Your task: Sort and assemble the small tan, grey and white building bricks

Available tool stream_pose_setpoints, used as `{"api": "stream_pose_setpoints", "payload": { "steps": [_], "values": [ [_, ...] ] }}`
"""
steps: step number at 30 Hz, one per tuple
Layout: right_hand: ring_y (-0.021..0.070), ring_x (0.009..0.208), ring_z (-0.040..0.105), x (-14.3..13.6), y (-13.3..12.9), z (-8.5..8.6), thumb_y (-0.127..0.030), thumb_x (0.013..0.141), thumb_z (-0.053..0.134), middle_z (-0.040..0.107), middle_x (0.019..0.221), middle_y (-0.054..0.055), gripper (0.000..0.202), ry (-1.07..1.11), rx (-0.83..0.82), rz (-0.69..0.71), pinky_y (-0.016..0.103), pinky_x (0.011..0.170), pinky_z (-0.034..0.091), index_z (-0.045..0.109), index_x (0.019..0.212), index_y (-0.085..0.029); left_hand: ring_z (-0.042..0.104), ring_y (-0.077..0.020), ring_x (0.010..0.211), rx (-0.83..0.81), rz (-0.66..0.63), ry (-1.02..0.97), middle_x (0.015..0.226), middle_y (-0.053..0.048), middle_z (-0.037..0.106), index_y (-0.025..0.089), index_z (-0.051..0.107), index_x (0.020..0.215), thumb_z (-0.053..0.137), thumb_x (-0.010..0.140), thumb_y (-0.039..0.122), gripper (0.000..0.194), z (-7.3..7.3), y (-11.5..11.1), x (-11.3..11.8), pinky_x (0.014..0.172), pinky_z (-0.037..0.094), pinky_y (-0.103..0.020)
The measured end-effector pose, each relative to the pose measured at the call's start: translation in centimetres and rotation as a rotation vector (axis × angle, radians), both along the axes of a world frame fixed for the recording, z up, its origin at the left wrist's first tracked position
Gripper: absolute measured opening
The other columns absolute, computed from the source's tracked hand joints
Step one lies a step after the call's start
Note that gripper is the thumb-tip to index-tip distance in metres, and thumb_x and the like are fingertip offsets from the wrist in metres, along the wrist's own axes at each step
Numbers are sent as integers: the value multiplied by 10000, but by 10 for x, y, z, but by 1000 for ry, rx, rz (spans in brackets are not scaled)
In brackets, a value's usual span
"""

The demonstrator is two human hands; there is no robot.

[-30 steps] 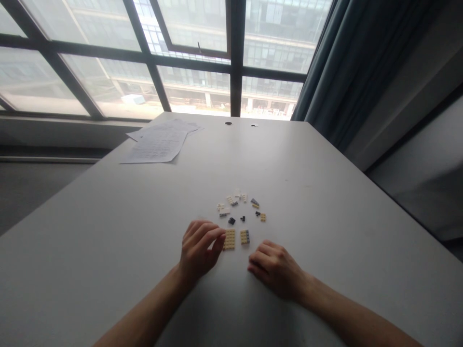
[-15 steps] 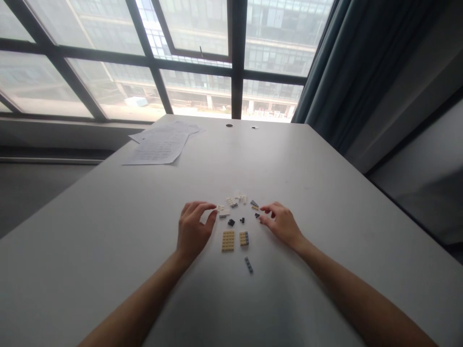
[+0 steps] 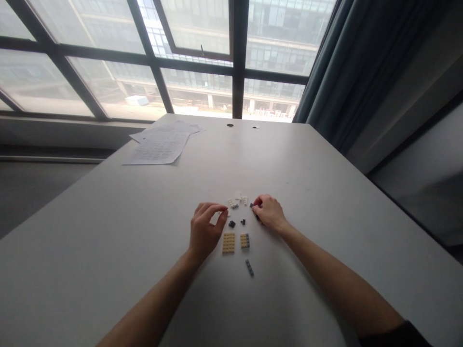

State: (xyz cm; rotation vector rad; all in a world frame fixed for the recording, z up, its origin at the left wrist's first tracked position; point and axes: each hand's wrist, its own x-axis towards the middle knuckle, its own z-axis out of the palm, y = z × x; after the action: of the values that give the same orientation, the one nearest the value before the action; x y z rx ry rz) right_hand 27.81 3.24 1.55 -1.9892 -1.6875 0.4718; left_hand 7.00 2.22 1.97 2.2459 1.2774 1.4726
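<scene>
My left hand (image 3: 209,227) hovers over the left side of a group of small toy building bricks, thumb and forefinger curved with a narrow gap between the tips. White bricks (image 3: 229,214) lie partly hidden behind its fingertips. My right hand (image 3: 269,212) pinches a small dark grey brick (image 3: 251,206) at the group's right edge; its fingers cover other small pieces. Two black pieces, a larger one (image 3: 232,224) and a smaller one (image 3: 243,221), lie between the hands. Nearer me are a tan studded plate (image 3: 228,243), a tan-and-grey plate (image 3: 245,240) and a narrow grey plate (image 3: 249,267).
Beyond my hands sit several white bricks (image 3: 244,200) and a small grey piece (image 3: 235,206). Printed sheets of paper (image 3: 159,147) lie at the white table's (image 3: 307,168) far left. Windows and a dark curtain (image 3: 325,72) stand behind it.
My left hand has moved right, over the white bricks. My right hand has moved left and closed its fingertips on the dark grey brick.
</scene>
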Motion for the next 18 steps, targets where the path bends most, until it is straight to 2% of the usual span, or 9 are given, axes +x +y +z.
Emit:
{"api": "stream_pose_setpoints", "payload": {
  "steps": [4, 7, 10, 12, 15, 18],
  "values": [
    [152, 711, 605, -1, -5, 6, -163, 745, 612, 685, 773, 28, 61, 111, 11, 15, 260, 680, 432, 663, 758, -193, 591, -159, 784, 22, 16, -111, 811, -23, 648, 184, 651, 821, 607, 833, 226, 62, 4, -2, -5, 751, 482, -292],
    [128, 679, 606, -10, -17, 13, -206, 772, 609, 686, 753, 6, 45, 230, 46, 56, 241, 659, 448, 652, 776, -193, 592, -138, 741, -86, -87, -90, 835, -20, 651, 188, 661, 908, 610, 835, 237, 102, 4, -4, -3, 708, 487, -267],
    [122, 612, 594, -23, -31, 19, -267, 761, 640, 657, 671, -9, 88, 607, 23, 204, 245, 613, 470, 643, 777, -180, 593, -121, 694, -193, -228, -55, 846, -20, 664, 201, 665, 1003, 605, 845, 253, 177, 3, -8, 3, 671, 493, -247],
    [118, 563, 579, -31, -39, 20, -292, 733, 677, 631, 615, -15, 137, 900, -20, 273, 248, 573, 475, 643, 772, -165, 603, -121, 693, -235, -273, -63, 841, -23, 679, 203, 678, 978, 598, 853, 253, 157, 3, -11, 6, 672, 498, -242],
    [113, 563, 592, -35, -45, 20, -319, 688, 736, 642, 616, -6, 206, 1145, -52, 197, 239, 559, 483, 648, 766, -150, 622, -126, 699, -226, -247, -105, 822, -18, 698, 202, 689, 894, 620, 841, 245, 97, 5, -14, 7, 682, 505, -246],
    [121, 587, 621, -33, -48, 20, -335, 668, 763, 674, 651, 14, 247, 1254, -98, 133, 245, 578, 503, 657, 782, -143, 638, -136, 726, -130, -229, -136, 800, -14, 699, 209, 689, 828, 648, 822, 234, 49, 7, -14, 6, 705, 517, -264]
  ]
}}
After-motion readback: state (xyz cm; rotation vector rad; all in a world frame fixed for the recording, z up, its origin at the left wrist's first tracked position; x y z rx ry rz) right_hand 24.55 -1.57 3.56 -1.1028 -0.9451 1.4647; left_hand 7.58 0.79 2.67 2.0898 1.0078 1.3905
